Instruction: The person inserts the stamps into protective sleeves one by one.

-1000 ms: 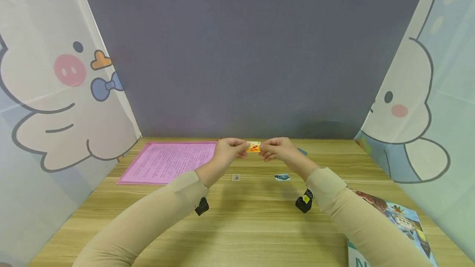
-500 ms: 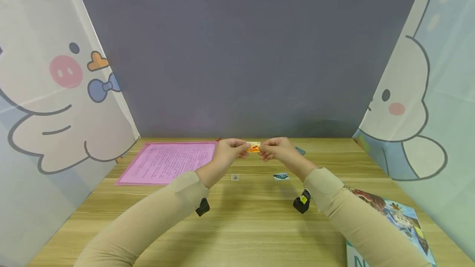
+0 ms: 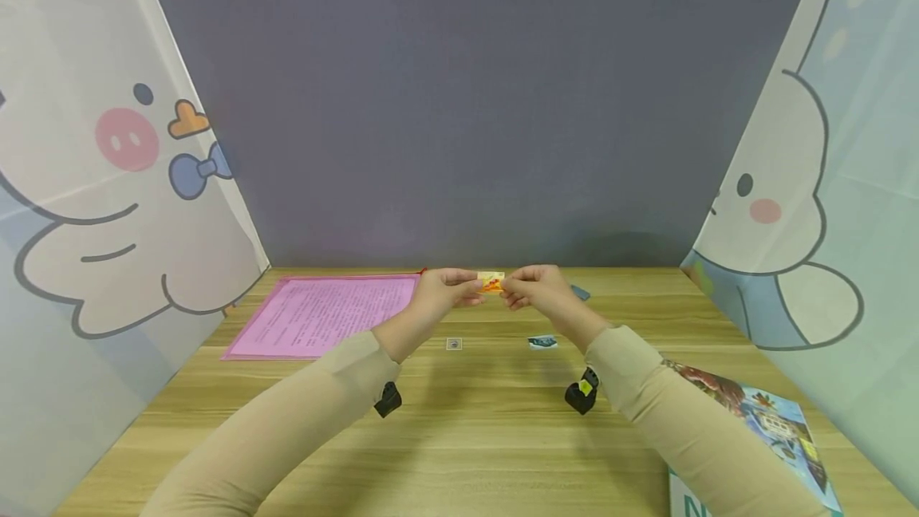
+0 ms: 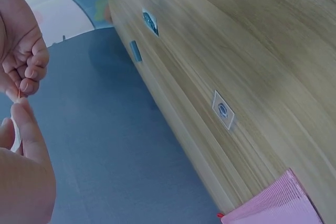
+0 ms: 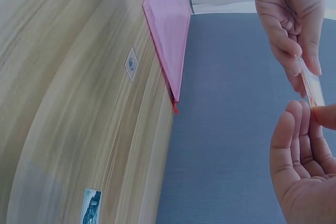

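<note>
Both hands are raised in front of me at the far side of the table, holding a small yellow and orange stamp-like card (image 3: 491,283) between them. My left hand (image 3: 451,289) pinches its left edge between thumb and fingers. At the opposite edge, my right hand (image 3: 535,289) pinches it in the same way. The right wrist view shows the card (image 5: 312,84) nearly edge-on, thin and partly shiny, spanning the two hands. In the left wrist view the fingers hide most of it.
On the wooden table (image 3: 459,437) lie a small square stamp-like piece (image 3: 454,344) and a blue-green one (image 3: 542,341). A pink document pouch (image 3: 323,313) is at left, a blue object (image 3: 580,292) behind the right wrist, an illustrated book (image 3: 778,429) at right. A grey panel (image 3: 474,102) stands behind.
The head view has shifted slightly, so the table things appear a little further left. Both hands keep hold of the card, almost still.
</note>
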{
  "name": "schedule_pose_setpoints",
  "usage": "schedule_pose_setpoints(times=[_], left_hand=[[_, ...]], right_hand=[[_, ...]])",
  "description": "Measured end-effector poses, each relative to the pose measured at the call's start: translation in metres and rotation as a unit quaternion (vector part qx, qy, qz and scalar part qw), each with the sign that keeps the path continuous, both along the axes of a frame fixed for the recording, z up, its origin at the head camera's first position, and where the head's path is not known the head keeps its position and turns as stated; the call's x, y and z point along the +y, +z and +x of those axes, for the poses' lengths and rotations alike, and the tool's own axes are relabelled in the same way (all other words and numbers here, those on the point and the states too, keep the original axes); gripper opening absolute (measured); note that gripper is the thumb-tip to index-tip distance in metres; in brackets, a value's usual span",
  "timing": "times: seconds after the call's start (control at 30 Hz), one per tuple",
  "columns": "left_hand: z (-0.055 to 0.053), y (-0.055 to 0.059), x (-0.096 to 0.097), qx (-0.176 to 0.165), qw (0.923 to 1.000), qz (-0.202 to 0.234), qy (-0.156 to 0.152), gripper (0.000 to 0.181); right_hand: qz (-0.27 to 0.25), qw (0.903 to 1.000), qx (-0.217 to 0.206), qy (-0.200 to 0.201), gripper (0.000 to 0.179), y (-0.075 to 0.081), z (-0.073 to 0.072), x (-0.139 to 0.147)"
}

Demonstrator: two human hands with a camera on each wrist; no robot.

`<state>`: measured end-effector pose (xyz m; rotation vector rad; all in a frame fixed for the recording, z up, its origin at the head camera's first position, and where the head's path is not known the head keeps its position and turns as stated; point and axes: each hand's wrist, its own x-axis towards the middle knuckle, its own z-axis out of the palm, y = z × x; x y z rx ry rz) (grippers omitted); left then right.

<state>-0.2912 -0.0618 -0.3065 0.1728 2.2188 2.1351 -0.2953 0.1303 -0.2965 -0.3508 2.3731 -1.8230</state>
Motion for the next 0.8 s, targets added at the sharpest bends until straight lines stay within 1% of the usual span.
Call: schedule_pose_setpoints(times=[0.1,0.17,0.3,0.4,0.5,0.8], left_hand=[[0.0,-0.0005,-0.0042,-0.001,0.9999,0.002,-0.012,0.03],[0.0008,-0.0005,-0.0058,0.002,0.9999,0.001,-0.013,0.03],[0.0027,-0.0009,-0.0076,0.007,0.9999,0.013,0.001,0.029],[0.0039,-0.0011,-0.0074,0.012,0.9995,0.026,0.014,0.024],[0.0048,-0.0007,-0.0072,0.013,0.9992,0.032,0.022,0.021],[0.0045,-0.0007,-0.0053,0.017,0.9989,0.036,0.026,0.018]], right_hand=[[-0.002,1.0,0.003,-0.007,0.023,-0.0005,-0.0011,0.001],[-0.003,1.0,0.003,-0.007,0.023,-0.0008,-0.0018,0.002],[-0.001,1.0,0.005,-0.007,0.024,-0.0012,-0.0025,0.0031],[0.001,0.9999,0.008,-0.007,0.024,-0.0013,-0.0025,0.0035],[0.001,1.0,0.009,-0.005,0.025,-0.001,-0.0022,0.0039],[-0.006,0.9999,0.007,-0.006,0.026,-0.0031,-0.0044,0.0061]])
